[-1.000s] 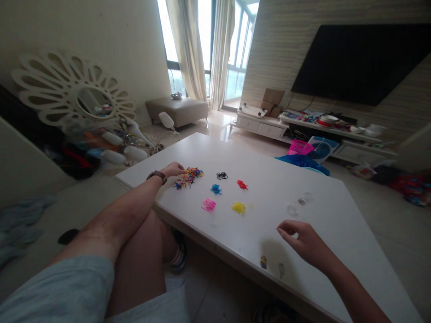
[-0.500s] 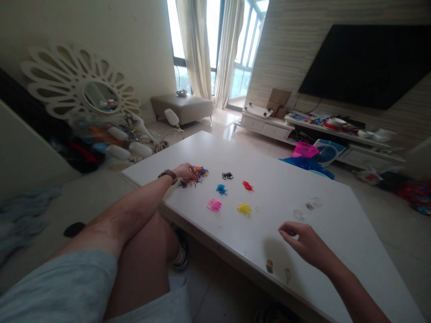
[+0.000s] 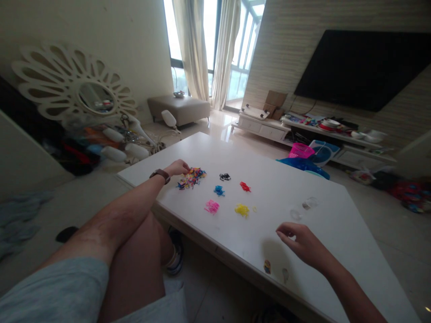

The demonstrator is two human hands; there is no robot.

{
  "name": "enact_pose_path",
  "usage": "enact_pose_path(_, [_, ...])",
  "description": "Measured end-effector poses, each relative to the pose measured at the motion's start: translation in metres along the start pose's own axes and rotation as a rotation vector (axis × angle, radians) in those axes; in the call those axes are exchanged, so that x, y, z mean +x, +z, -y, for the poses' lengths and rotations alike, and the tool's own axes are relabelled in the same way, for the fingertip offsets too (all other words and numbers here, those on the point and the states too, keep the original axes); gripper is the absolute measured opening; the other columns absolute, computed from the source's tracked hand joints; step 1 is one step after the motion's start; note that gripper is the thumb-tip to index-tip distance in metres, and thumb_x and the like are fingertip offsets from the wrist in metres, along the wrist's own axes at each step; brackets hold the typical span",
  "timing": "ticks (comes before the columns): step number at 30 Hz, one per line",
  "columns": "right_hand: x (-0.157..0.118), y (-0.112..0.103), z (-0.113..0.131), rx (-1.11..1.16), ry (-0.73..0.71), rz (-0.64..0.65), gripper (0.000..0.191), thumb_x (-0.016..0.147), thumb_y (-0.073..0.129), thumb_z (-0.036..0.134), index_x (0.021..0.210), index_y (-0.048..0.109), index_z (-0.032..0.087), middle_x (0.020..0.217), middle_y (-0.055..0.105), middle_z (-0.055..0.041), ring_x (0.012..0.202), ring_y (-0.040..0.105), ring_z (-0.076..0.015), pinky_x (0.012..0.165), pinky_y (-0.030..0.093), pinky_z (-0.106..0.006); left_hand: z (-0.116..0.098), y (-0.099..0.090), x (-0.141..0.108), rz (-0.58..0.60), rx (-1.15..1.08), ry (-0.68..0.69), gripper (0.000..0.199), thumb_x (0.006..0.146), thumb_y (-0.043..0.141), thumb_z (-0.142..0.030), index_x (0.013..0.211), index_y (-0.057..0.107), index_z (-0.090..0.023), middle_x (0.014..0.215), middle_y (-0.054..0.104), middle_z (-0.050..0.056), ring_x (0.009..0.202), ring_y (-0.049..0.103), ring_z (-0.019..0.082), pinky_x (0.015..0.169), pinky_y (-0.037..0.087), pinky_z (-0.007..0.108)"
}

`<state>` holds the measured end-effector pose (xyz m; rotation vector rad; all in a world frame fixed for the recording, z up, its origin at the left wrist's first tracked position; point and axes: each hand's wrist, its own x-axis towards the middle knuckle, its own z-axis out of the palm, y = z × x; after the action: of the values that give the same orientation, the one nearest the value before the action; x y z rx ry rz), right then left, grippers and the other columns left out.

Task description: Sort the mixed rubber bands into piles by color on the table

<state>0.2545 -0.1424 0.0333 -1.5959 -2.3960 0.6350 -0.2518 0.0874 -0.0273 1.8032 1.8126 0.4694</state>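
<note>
My left hand (image 3: 178, 168), with a brown watch on its wrist, is at the left edge of a mixed pile of small multicoloured rubber bands (image 3: 192, 178). Its fingertips are bent together at the pile; what is between them is too small to make out. Sorted heaps lie to the right: black bands (image 3: 225, 177), blue bands (image 3: 219, 190), red bands (image 3: 245, 186), pink bands (image 3: 212, 207) and yellow bands (image 3: 242, 210). Over the table's right part hovers my right hand (image 3: 299, 241), thumb and fingers closed in a pinch, with nothing visible in it.
On the white table (image 3: 215, 148) a clear container (image 3: 310, 203) lies beside a round clear lid (image 3: 296, 215). A small yellow-and-blue figure (image 3: 267, 267) and a pale flat piece (image 3: 285, 275) lie near the front edge. Beyond stand a pink basket (image 3: 301, 151) and a bench (image 3: 178, 111).
My left hand has drawn back from over the mixed pile to its left edge. The right hand keeps its pose, and the whole view has shifted slightly.
</note>
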Motion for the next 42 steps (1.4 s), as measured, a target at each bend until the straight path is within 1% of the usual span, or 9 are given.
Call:
enact_pose_path(10, [0.006, 0.001, 0.002, -0.009, 0.006, 0.038, 0.028, 0.091, 0.047, 0.034, 0.083, 0.068, 0.019, 0.081, 0.070, -0.0054, 0.076, 0.063, -0.0200, 0.070, 0.046, -0.032, 0.003, -0.001, -0.004, 0.049, -0.035, 0.000, 0.030, 0.061, 0.067, -0.029, 0.084, 0.077, -0.013, 0.069, 0.072, 0.005, 0.066, 0.062, 0.017, 0.057, 0.043, 0.023])
enact_pose_path(14, [0.008, 0.001, 0.006, -0.007, 0.018, 0.053, 0.028, 0.091, 0.047, 0.034, 0.083, 0.069, 0.019, 0.081, 0.070, -0.0058, 0.076, 0.063, -0.0203, 0.070, 0.046, -0.032, 0.002, 0.006, -0.006, 0.116, 0.016, 0.094, 0.028, 0.058, 0.070, -0.033, 0.080, 0.077, -0.016, 0.073, 0.072, 0.003, 0.069, 0.060, 0.016, 0.057, 0.041, 0.022])
enact_pose_path(18, [0.008, 0.001, 0.007, -0.011, 0.022, 0.066, 0.028, 0.091, 0.047, 0.034, 0.083, 0.069, 0.019, 0.082, 0.071, -0.0061, 0.077, 0.063, -0.0206, 0.071, 0.046, -0.032, -0.003, 0.016, -0.008, 0.166, 0.099, 0.058, 0.026, 0.054, 0.071, -0.033, 0.074, 0.077, -0.017, 0.066, 0.069, 0.001, 0.065, 0.058, 0.016, 0.056, 0.039, 0.023])
enact_pose_path(23, [0.009, 0.002, 0.006, -0.038, 0.018, 0.068, 0.028, 0.092, 0.046, 0.034, 0.085, 0.069, 0.019, 0.083, 0.071, -0.0063, 0.078, 0.064, -0.0210, 0.071, 0.046, -0.033, -0.007, 0.015, -0.008, 0.126, 0.123, 0.017, 0.018, 0.056, 0.068, -0.029, 0.066, 0.074, -0.016, 0.062, 0.067, 0.002, 0.063, 0.057, 0.016, 0.056, 0.038, 0.023])
enact_pose_path(27, [0.008, 0.001, 0.006, -0.034, 0.016, 0.062, 0.028, 0.091, 0.047, 0.034, 0.084, 0.069, 0.019, 0.083, 0.071, -0.0061, 0.077, 0.063, -0.0208, 0.071, 0.046, -0.033, -0.005, 0.011, -0.009, 0.098, 0.102, 0.036, 0.021, 0.058, 0.068, -0.033, 0.070, 0.074, -0.017, 0.067, 0.068, 0.003, 0.068, 0.058, 0.016, 0.058, 0.039, 0.022])
enact_pose_path(31, [0.007, 0.001, 0.007, -0.036, 0.014, 0.072, 0.028, 0.091, 0.047, 0.034, 0.085, 0.069, 0.019, 0.083, 0.071, -0.0057, 0.077, 0.064, -0.0206, 0.071, 0.046, -0.032, -0.008, 0.016, -0.012, 0.126, 0.121, 0.053, 0.027, 0.057, 0.072, -0.036, 0.075, 0.075, -0.018, 0.069, 0.068, 0.002, 0.066, 0.058, 0.016, 0.057, 0.039, 0.022])
enact_pose_path(34, [0.007, 0.001, 0.008, -0.036, 0.016, 0.076, 0.027, 0.091, 0.047, 0.033, 0.084, 0.069, 0.019, 0.083, 0.071, -0.0055, 0.077, 0.064, -0.0203, 0.071, 0.046, -0.032, -0.012, 0.021, -0.012, 0.158, 0.165, 0.016, 0.021, 0.057, 0.070, -0.030, 0.072, 0.073, -0.016, 0.062, 0.065, 0.003, 0.061, 0.057, 0.016, 0.055, 0.038, 0.023])
enact_pose_path(37, [0.007, 0.001, 0.008, -0.030, 0.014, 0.075, 0.027, 0.091, 0.047, 0.033, 0.084, 0.069, 0.019, 0.083, 0.071, -0.0059, 0.078, 0.064, -0.0204, 0.072, 0.047, -0.032, -0.013, 0.021, -0.008, 0.152, 0.161, 0.005, 0.018, 0.057, 0.063, -0.023, 0.070, 0.072, -0.015, 0.063, 0.066, 0.003, 0.062, 0.058, 0.016, 0.055, 0.038, 0.023])
enact_pose_path(42, [0.006, 0.001, 0.008, -0.028, 0.020, 0.074, 0.027, 0.091, 0.047, 0.034, 0.083, 0.069, 0.020, 0.083, 0.071, -0.0062, 0.077, 0.064, -0.0208, 0.070, 0.047, -0.032, -0.010, 0.015, -0.007, 0.125, 0.151, 0.028, 0.019, 0.059, 0.060, -0.024, 0.072, 0.071, -0.016, 0.070, 0.068, 0.003, 0.066, 0.058, 0.016, 0.054, 0.037, 0.022])
